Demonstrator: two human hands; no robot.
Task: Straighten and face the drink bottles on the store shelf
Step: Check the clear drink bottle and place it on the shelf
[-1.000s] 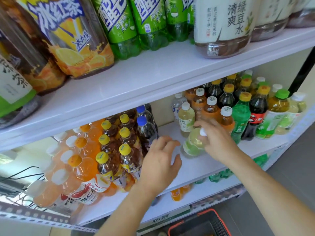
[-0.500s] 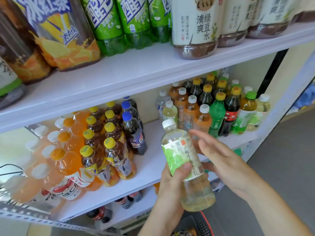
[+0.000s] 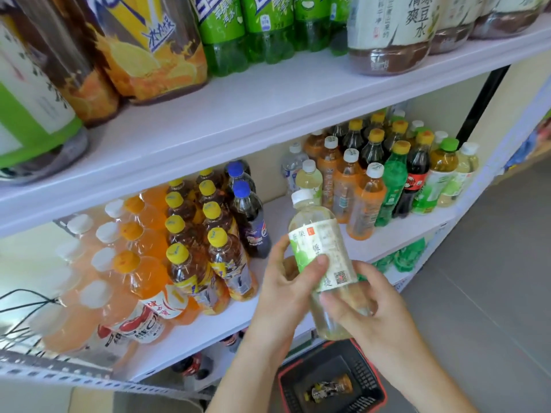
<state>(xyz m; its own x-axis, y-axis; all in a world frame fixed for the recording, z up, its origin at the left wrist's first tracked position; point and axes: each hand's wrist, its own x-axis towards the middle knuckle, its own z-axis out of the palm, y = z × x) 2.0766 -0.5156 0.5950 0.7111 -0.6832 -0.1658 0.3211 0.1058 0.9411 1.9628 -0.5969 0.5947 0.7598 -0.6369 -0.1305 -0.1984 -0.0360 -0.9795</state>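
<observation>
Both hands hold one clear plastic bottle of pale yellowish drink [image 3: 326, 242], with a white cap and a green-and-cream paper label, out in front of the white middle shelf board [image 3: 208, 332] and not standing on it. The bottle is tilted, its cap leaning up and to the left toward the shelf, its base low over a black plastic basket with a red rim [image 3: 363, 374] on the floor, in which a small bottle [image 3: 331, 389] lies on its side. The left hand [image 3: 283, 296] grips the labelled middle of the bottle — thumb [image 3: 320, 263] pressed across the front of the label, fingers curled round behind. The right hand [image 3: 378, 311] wraps the lower body, its fingers [image 3: 337, 305] curled over the clear plastic below the label. On the middle shelf, at the left, stand orange soda bottles with orange and white caps [image 3: 143, 278], then dark tea bottles with yellow caps [image 3: 190, 263], then two dark cola bottles with blue caps [image 3: 250, 222]. Well to the right — past a bare strip of shelf — stand another pale white-capped bottle [image 3: 310, 180], amber tea bottles with white caps [image 3: 363, 204], a green bottle with a yellow cap [image 3: 393, 186] and a dark cola bottle with a red label [image 3: 416, 180]. The white upper shelf [image 3: 238, 114] carries large green soda bottles [image 3: 226, 40] and a big bottle with a yellow lemon label [image 3: 155, 49].
</observation>
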